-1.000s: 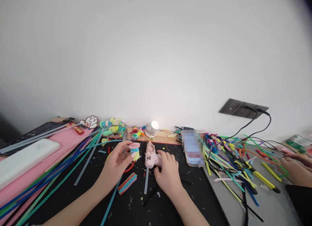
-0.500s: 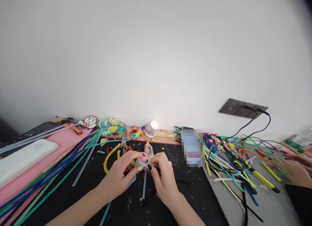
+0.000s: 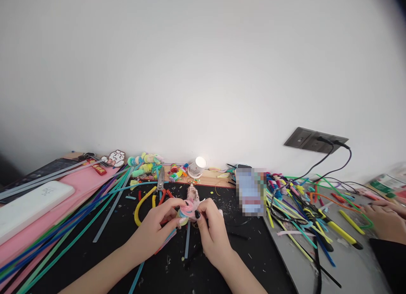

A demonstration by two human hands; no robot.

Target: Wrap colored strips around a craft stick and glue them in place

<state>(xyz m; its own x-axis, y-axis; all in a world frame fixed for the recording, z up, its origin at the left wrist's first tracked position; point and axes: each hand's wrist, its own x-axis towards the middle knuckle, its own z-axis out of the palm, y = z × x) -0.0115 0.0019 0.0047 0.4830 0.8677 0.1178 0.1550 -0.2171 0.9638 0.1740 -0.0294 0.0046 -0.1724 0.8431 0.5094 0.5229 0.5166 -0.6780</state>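
Observation:
My left hand and my right hand meet over the black mat, fingers pinched from both sides on a small stack of coloured rings, pink on top with blue and yellow below. A pink glue gun lies on the mat just behind the stack, its glue stick poking out toward me between my hands. A striped bundle of short strips is mostly hidden under my left hand.
Long coloured strips fan across the left over a pink sheet. Pliers with red handles, a yellow curved strip, a phone, a paper cup and more strips lie around. Another person's hand rests at far right.
My right hand left the glue gun and joined my left hand on the ring stack, which came down toward the mat; both hands have since stayed pinched on it.

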